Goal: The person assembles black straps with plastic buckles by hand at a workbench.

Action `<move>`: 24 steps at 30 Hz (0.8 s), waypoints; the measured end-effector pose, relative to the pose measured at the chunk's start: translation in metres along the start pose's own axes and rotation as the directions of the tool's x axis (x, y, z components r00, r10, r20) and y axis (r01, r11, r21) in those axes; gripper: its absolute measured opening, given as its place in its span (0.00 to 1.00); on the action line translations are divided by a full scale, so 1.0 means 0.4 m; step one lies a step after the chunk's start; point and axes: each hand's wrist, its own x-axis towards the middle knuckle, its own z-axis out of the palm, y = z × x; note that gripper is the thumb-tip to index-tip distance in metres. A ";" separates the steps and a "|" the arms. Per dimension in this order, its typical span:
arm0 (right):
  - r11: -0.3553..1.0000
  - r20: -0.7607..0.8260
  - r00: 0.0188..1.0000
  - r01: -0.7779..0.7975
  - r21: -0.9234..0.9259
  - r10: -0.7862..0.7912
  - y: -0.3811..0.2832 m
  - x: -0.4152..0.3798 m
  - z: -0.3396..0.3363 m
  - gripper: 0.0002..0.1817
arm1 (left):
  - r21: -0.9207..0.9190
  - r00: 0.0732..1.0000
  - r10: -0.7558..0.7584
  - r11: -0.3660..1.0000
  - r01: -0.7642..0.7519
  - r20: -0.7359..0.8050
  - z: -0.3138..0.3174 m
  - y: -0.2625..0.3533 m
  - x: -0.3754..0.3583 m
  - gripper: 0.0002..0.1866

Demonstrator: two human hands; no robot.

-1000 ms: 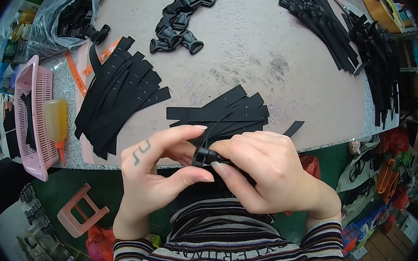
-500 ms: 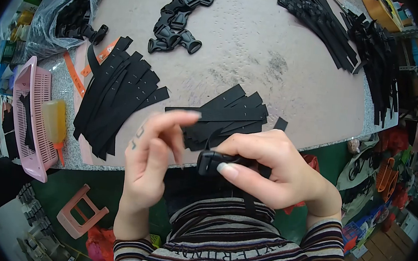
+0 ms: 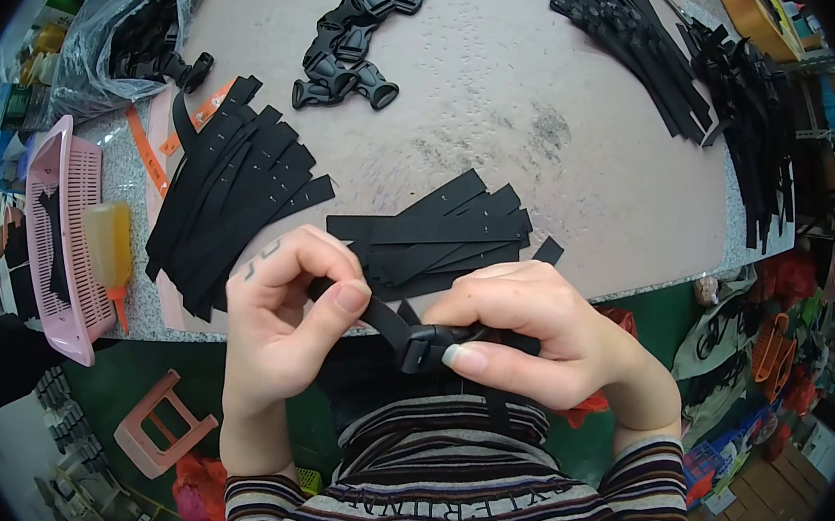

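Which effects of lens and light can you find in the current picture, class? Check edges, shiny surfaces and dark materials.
Head view: black corners, and the near edge of the work surface looks bowed, probably by the wide lens; head view: pale glare on the clear plastic bag; head view: little detail in the held black buckle.

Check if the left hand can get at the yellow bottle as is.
Likely yes, if it lets go first: the left hand pinches a black strap that runs to the buckle in the right hand. Toward the yellow bottle, only a flat-lying fan of straps seems to intervene.
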 end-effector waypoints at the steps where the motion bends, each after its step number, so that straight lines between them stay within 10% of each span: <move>1: 1.000 0.006 1.000 -0.014 0.011 0.014 -0.005 0.000 -0.003 0.10 | 0.055 0.999 0.034 0.998 -0.034 0.001 -0.002 0.008 -0.001 0.08; 7: 0.955 -0.028 0.993 0.100 -0.278 -0.112 -0.033 0.009 0.012 0.15 | 0.444 0.935 0.329 0.823 -0.353 0.134 -0.002 0.070 -0.010 0.13; 11: 0.913 -0.068 0.988 0.103 -0.394 -0.140 -0.059 -0.002 0.025 0.17 | 0.249 0.879 0.444 0.844 -0.476 0.174 -0.003 0.090 -0.021 0.16; 18: 0.960 -0.062 0.990 0.103 -0.262 -0.123 -0.045 0.002 0.028 0.17 | 0.154 0.998 -0.059 0.986 0.061 -0.016 0.005 0.114 -0.035 0.08; 24: 0.969 -0.044 0.988 0.134 -0.210 -0.146 -0.036 0.007 0.024 0.17 | -0.036 0.985 -0.172 0.984 0.173 0.028 0.007 0.108 -0.030 0.05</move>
